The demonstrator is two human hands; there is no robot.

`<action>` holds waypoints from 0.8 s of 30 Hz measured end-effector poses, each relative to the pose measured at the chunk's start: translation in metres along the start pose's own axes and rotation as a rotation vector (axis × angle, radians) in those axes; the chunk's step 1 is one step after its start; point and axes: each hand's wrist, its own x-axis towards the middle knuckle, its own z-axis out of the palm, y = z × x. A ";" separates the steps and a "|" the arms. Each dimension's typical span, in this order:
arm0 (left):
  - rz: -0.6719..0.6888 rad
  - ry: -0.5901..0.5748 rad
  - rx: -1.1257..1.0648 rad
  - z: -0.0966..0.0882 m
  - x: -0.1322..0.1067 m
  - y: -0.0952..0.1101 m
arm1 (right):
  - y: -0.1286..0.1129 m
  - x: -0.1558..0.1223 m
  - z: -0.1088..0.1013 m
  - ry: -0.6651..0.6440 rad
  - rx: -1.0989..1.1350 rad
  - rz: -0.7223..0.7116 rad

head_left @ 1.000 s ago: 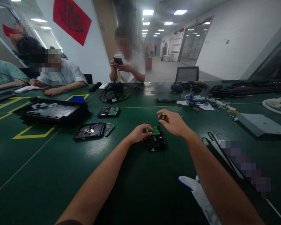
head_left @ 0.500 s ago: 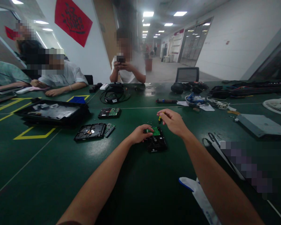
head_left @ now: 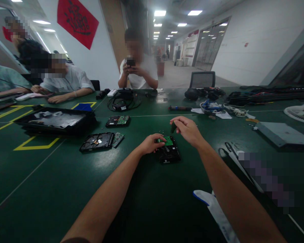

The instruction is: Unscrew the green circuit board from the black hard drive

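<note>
My two bare hands met over a black hard drive [head_left: 169,155], which lay flat on the dark green counter [head_left: 144,206], circuit board [head_left: 169,140] facing up. My left hand [head_left: 150,144] was half curled, fingertips on the board's left side; I could not tell whether it gripped the drive or only steadied it. My right hand [head_left: 187,130] was pinched nearly closed around a small screwdriver [head_left: 172,127], held over the board's right side, its tip too small to make out. A moment earlier yellow showed on the handle; now only a dark side did, while the drive had stayed put. That suggested the screwdriver was being turned, with the board still in place. Small bits, perhaps screws [head_left: 161,131], lay just beyond my left fingers, and another drive [head_left: 97,141] lay left of that hand.
</note>
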 end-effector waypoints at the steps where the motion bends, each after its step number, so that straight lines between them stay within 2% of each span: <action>1: 0.002 -0.001 0.000 0.000 0.000 0.000 | -0.001 0.000 0.000 0.012 -0.015 -0.013; 8: -0.017 0.006 -0.013 0.001 0.001 0.001 | -0.001 -0.001 0.002 -0.035 0.042 0.015; 15: -0.028 -0.002 -0.059 0.000 0.002 -0.001 | 0.007 0.002 0.004 -0.009 0.166 0.058; 20: -0.039 -0.018 -0.070 -0.002 0.002 0.000 | 0.004 0.001 0.002 0.000 0.057 -0.008; 24: -0.045 -0.026 -0.069 -0.003 0.002 -0.001 | 0.001 -0.001 0.003 -0.008 0.058 0.019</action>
